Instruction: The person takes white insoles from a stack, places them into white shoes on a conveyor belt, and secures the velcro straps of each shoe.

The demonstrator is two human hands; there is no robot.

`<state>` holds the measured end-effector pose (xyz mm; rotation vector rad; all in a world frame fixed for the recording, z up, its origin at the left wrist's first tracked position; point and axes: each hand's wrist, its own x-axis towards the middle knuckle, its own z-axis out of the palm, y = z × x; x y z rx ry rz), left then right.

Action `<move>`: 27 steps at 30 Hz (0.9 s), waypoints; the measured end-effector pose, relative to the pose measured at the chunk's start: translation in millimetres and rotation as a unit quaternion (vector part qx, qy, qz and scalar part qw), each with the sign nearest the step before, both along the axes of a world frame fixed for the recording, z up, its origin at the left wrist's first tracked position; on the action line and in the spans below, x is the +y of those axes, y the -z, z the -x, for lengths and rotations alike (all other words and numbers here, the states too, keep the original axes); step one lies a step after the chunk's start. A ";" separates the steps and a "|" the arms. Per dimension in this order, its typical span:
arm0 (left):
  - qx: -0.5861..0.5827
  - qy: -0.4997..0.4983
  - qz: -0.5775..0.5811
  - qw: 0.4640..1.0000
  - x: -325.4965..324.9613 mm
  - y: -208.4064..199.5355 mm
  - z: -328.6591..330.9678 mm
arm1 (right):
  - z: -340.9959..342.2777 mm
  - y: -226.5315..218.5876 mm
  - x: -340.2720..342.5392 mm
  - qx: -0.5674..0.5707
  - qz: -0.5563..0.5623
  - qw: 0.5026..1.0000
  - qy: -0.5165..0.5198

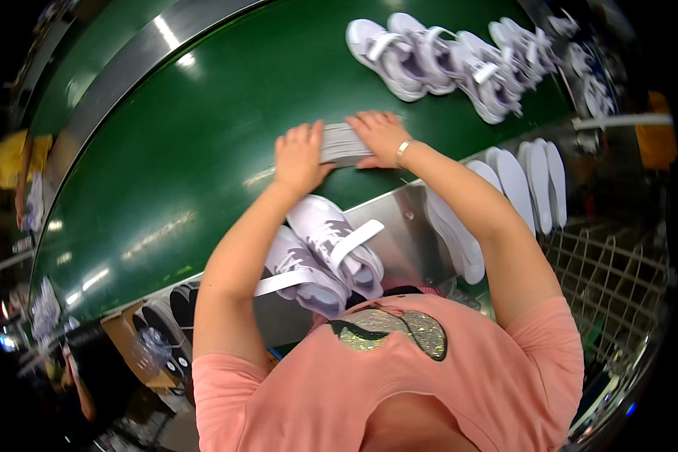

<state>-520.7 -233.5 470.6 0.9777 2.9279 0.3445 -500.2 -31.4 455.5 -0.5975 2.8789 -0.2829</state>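
Note:
My left hand (300,157) and my right hand (382,140) are closed around the two ends of a stack of thin pale-grey pieces (344,143) over the green belt. Its layered edges show between my hands; the exact kind of the pieces cannot be made out. A thin bracelet circles my right wrist. Close to my body, below the stack, two pale lilac sneakers (325,233) with loose white straps lie side by side, toes pointing away from me. Neither hand touches them.
The green belt (181,151) has a metal rim along its far left. More pale sneakers (399,56) stand at the far right. White insoles (514,188) stand in a row beside a wire basket (606,279). A cardboard box (132,343) with dark insoles is at lower left.

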 end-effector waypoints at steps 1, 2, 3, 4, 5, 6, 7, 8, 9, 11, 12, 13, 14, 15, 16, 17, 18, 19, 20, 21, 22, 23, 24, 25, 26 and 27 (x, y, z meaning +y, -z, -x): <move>-0.008 0.021 0.027 0.999 -1.9 1.8 5.4 | -3.6 -5.2 4.3 0.028 0.022 0.999 0.010; -0.043 0.026 0.033 0.998 -4.7 -5.6 10.1 | -6.9 -16.1 6.6 0.056 0.046 0.997 0.017; -0.056 0.014 0.007 0.998 -11.6 -7.7 15.1 | -12.1 -28.2 11.9 0.083 0.070 0.994 0.022; -0.058 0.007 -0.010 0.998 -18.4 -17.3 18.7 | -19.4 -42.1 22.6 0.091 0.127 0.986 0.054; -0.108 0.031 -0.067 0.991 -28.1 -25.4 25.9 | -35.5 -56.9 34.7 0.061 0.186 0.975 0.100; -0.173 0.031 -0.113 0.978 -34.5 -37.6 30.0 | -53.4 -71.6 51.7 0.037 0.243 0.959 0.144; -0.307 0.011 -0.171 0.936 -38.5 -49.1 35.6 | -77.8 -83.7 67.5 0.005 0.242 0.951 0.192; -0.453 0.025 -0.210 0.866 -32.3 -74.7 35.1 | -107.2 -91.2 81.1 -0.026 0.242 0.939 0.241; -0.470 0.051 -0.177 0.863 -28.1 -92.1 32.4 | -136.6 -93.2 91.4 -0.003 0.189 0.949 0.253; -0.479 0.147 -0.111 0.858 -11.8 -102.1 22.7 | -196.8 -82.6 93.3 0.053 0.093 0.953 0.283; -0.468 0.216 -0.080 0.853 4.2 -100.6 18.1 | -221.3 -72.4 87.1 0.086 0.050 0.949 0.299; -0.454 0.282 -0.048 0.844 22.8 -98.5 13.0 | -236.9 -65.5 79.2 0.064 0.027 0.943 0.325; -0.467 0.324 -0.008 0.823 46.3 -93.9 5.8 | -250.4 -60.2 70.2 0.040 0.002 0.934 0.354; -0.477 0.362 0.033 0.800 71.3 -88.7 -5.2 | -259.7 -56.0 64.2 0.018 -0.021 0.924 0.381; -0.535 0.329 0.115 0.770 93.5 -85.5 -19.2 | -264.2 -53.8 61.9 0.030 -0.023 0.919 0.394; -0.473 0.391 0.163 0.772 112.0 -66.5 -29.4 | -266.7 -52.9 60.3 0.043 -0.026 0.913 0.405; -0.490 0.369 0.225 0.757 130.9 -53.5 -42.9 | -271.6 -49.5 59.5 0.052 -0.029 0.905 0.422; -0.501 0.372 0.275 0.731 147.2 -38.3 -53.4 | -275.5 -45.7 60.0 0.078 -0.053 0.901 0.423; -0.487 0.362 0.313 0.731 158.0 -26.5 -63.4 | -277.5 -49.0 59.2 0.061 -0.056 0.899 0.430; -0.494 0.372 0.273 0.737 161.3 -8.6 -68.3 | -278.6 -54.1 58.2 0.045 -0.060 0.898 0.434; -0.502 0.381 0.231 0.741 164.2 2.4 -72.1 | -280.4 -57.7 58.6 0.027 -0.065 0.897 0.437; -0.452 0.387 0.208 0.777 167.2 -2.5 -74.4 | -284.4 -57.0 60.4 0.036 -0.056 0.896 0.440; -0.401 0.392 0.185 0.807 164.3 -11.4 -78.3 | -289.6 -54.0 60.8 0.043 -0.046 0.894 0.443; -0.349 0.395 0.159 0.835 159.8 -21.3 -82.1 | -294.1 -51.3 60.8 0.050 -0.035 0.893 0.445; -0.312 0.353 0.170 0.866 153.0 -34.6 -86.8 | -296.0 -49.3 59.9 0.058 -0.023 0.896 0.439; -0.271 0.313 0.179 0.892 148.3 -50.5 -91.5 | -296.0 -48.9 62.2 0.066 -0.013 0.898 0.436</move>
